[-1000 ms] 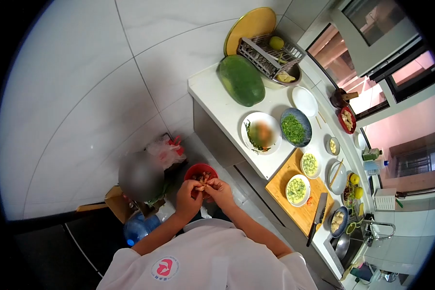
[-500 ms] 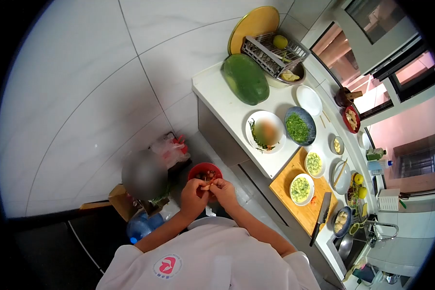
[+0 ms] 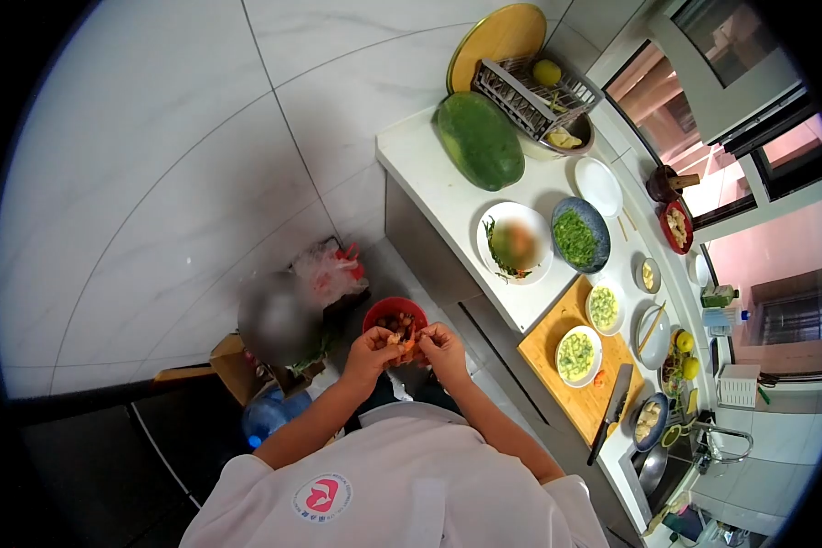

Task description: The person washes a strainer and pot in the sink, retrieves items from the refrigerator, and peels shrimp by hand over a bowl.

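Just above a red bin [image 3: 372, 316] on the floor, my left hand [image 3: 371, 354] is closed on a small orange piece of food [image 3: 397, 341]; its exact kind is too small to tell. Close by on the right, my right hand [image 3: 443, 353] has its fingers pinched at the far side of the orange bits. Whether it grips the same piece or a separate shred I cannot make out. Dark and brownish scraps [image 3: 393, 321] lie inside the bin, partly hidden behind my fingers.
Along the right runs a white counter [image 3: 420, 151] with a green melon [image 3: 480, 142], a bowl of chopped greens [image 3: 577, 239] and a cutting board [image 3: 557, 393] bearing two bowls and a knife [image 3: 610, 416]. A blue water bottle [image 3: 269, 413] and cardboard box [image 3: 235, 367] stand left.
My hands have drawn apart, the right one moving to the right, and more orange shows between them. The view has shifted slightly, so the counter appears farther right.
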Demonstrator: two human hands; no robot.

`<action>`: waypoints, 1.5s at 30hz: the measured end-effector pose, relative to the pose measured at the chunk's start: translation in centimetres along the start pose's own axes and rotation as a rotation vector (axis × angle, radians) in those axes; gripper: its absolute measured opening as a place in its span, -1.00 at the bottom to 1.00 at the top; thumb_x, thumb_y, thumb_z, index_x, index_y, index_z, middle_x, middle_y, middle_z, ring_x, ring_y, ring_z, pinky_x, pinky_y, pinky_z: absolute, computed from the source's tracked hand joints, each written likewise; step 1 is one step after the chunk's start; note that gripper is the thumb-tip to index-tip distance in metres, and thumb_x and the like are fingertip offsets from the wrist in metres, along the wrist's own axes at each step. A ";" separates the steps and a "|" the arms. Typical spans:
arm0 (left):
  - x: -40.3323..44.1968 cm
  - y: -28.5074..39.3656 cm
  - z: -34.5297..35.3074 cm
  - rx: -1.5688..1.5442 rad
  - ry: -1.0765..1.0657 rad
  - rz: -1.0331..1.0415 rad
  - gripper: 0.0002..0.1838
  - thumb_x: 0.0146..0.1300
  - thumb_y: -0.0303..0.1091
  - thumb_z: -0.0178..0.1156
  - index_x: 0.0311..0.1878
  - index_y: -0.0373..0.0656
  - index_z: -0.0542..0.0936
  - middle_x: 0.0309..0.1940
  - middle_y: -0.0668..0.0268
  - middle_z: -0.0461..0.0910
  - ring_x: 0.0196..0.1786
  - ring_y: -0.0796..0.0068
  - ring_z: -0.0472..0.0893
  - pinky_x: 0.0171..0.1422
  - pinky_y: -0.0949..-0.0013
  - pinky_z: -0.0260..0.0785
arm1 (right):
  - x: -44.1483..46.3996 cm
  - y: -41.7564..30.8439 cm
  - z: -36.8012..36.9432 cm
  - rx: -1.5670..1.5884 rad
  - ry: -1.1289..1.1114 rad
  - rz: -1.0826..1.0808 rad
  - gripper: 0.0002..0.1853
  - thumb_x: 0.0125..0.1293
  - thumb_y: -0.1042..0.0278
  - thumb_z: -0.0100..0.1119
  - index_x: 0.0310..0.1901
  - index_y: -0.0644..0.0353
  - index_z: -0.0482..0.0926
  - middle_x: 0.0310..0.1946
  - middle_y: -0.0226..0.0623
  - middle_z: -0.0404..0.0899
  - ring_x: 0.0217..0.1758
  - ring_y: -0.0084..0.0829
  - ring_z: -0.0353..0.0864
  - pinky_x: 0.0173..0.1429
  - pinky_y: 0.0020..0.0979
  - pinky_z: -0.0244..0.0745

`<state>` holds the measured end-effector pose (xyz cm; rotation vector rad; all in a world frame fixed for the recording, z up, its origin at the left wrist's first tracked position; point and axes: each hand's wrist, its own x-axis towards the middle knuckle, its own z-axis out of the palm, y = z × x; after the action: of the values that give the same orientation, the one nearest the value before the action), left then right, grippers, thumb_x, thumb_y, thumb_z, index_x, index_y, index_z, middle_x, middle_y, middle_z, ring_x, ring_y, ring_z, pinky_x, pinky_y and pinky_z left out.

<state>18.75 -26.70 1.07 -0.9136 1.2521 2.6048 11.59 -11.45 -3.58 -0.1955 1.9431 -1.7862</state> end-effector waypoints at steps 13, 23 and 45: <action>-0.5 0.5 0.5 0.621 -0.013 0.416 -0.79 0.03 -0.55 0.24 -0.26 -0.21 0.44 -0.38 0.31 0.52 -0.33 0.55 0.54 -0.22 0.50 0.40 | -0.3 -3.6 -0.2 -0.273 -0.206 -0.177 -0.87 0.14 0.47 0.25 -0.26 0.22 0.55 -0.40 -0.40 0.58 -0.42 -0.60 0.54 -0.35 -0.54 0.50; -1.1 1.2 0.3 0.882 -0.048 0.592 -0.78 0.00 -0.56 0.23 -0.28 -0.22 0.43 -0.36 0.17 0.52 -0.33 0.37 0.58 -0.23 0.41 0.44 | -0.2 -4.3 -0.5 -0.294 -0.225 -0.021 -0.86 0.04 0.52 0.31 -0.35 0.28 0.56 -0.41 -0.35 0.59 -0.41 -0.57 0.55 -0.25 -0.49 0.48; -1.4 0.8 0.3 0.855 -0.056 0.734 -0.81 0.03 -0.57 0.20 -0.27 -0.22 0.43 -0.36 0.21 0.53 -0.28 0.41 0.57 -0.18 0.42 0.41 | -0.7 -0.9 -1.0 -0.026 -0.088 0.145 -0.87 0.20 0.43 0.19 -0.25 0.24 0.50 -0.37 -0.29 0.60 -0.37 -0.44 0.61 -0.28 -0.45 0.52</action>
<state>19.52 -26.79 2.55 -0.2234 2.7208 1.9926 11.49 -10.37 -2.50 -0.1359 1.8705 -1.6332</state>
